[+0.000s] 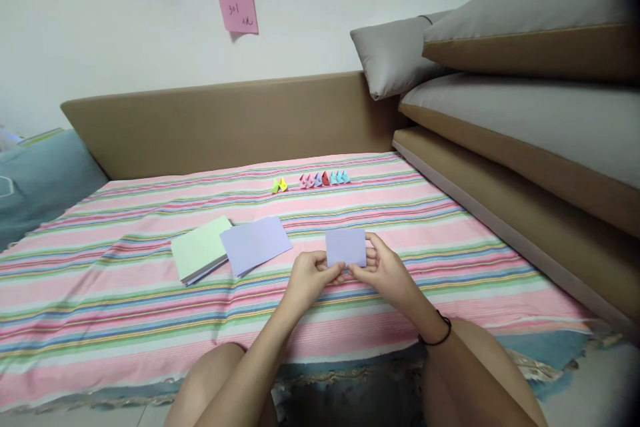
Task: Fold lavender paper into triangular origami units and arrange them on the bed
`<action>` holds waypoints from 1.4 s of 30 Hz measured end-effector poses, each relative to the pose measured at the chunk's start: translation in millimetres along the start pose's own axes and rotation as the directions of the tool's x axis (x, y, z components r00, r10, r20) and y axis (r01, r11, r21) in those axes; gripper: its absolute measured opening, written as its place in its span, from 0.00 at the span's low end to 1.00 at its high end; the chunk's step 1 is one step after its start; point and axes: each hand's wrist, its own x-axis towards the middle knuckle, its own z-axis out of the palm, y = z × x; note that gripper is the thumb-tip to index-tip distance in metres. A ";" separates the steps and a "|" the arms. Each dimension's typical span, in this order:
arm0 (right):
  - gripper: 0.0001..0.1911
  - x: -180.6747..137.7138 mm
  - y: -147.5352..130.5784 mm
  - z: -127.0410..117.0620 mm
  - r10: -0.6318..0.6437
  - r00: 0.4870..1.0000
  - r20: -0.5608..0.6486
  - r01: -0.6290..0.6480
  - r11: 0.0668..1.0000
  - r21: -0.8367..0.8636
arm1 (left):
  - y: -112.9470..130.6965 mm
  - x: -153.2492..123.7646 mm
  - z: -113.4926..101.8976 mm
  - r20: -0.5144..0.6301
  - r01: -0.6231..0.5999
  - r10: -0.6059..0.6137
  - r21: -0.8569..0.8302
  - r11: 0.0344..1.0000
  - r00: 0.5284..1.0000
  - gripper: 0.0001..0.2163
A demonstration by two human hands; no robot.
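A small lavender sheet of paper (346,246) is held up between my two hands, just above the striped cloth. My left hand (313,275) grips its lower left corner, thumb in front and fingers curled behind. At the lower right, my right hand (381,265) pinches it the same way, with a finger along the right edge. I cannot tell whether the sheet is folded. To the left lie a few lavender sheets (257,245), overlapping the edge of a thicker stack of paper (200,248) with pale green on top.
Several small folded paper pieces in pink, purple, red and blue (325,179) stand in a row at the back, with yellow-green ones (279,185) beside them. Grey and brown cushions (530,107) pile up on the right. A pink note (237,9) hangs on the wall.
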 end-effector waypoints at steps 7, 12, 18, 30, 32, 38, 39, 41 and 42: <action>0.24 3.6 1.0 -38.5 -0.016 0.979 -0.204 0.014 1.000 -0.013 | 3.7 2.3 -19.7 -0.154 0.013 -0.017 -0.023 1.000 0.988 0.12; 0.15 3.2 -3.3 -30.5 -0.103 0.985 -0.140 0.098 0.994 -0.044 | 3.2 3.2 -14.5 -0.095 0.053 -0.066 -0.131 0.990 0.993 0.13; 0.11 0.6 -2.0 -11.8 -0.161 0.985 -0.069 0.161 0.987 0.000 | 3.4 1.3 -6.4 -0.025 0.117 -0.125 -0.201 0.972 0.992 0.16; 0.10 -0.9 0.6 -6.9 -0.186 0.980 -0.069 0.181 0.981 -0.068 | 5.5 -0.1 -6.3 0.021 0.150 -0.149 -0.210 0.966 0.989 0.17; 0.09 -0.8 -0.1 -7.9 -0.229 0.973 0.000 0.227 0.964 -0.137 | 5.1 -0.4 -6.5 0.048 0.167 -0.160 -0.197 0.966 0.986 0.17; 0.10 0.9 -2.1 -14.7 -0.471 0.882 0.017 0.436 0.803 -0.407 | 2.2 -0.8 -7.1 -0.020 -0.119 0.118 -0.032 0.992 0.993 0.24; 0.12 1.0 -2.4 -15.7 -0.493 0.870 0.008 0.446 0.780 -0.438 | 1.4 -0.8 -7.4 -0.046 -0.228 0.231 0.049 0.972 0.972 0.26; 0.13 0.7 -3.2 -16.7 -0.491 0.871 0.003 0.438 0.775 -0.456 | 0.2 -0.9 -8.2 -0.061 -0.385 0.408 0.228 0.894 0.911 0.28; 0.12 0.3 -3.6 -16.5 -0.471 0.882 -0.002 0.421 0.790 -0.446 | 0.1 -1.0 -8.7 -0.060 -0.430 0.467 0.301 0.851 0.882 0.28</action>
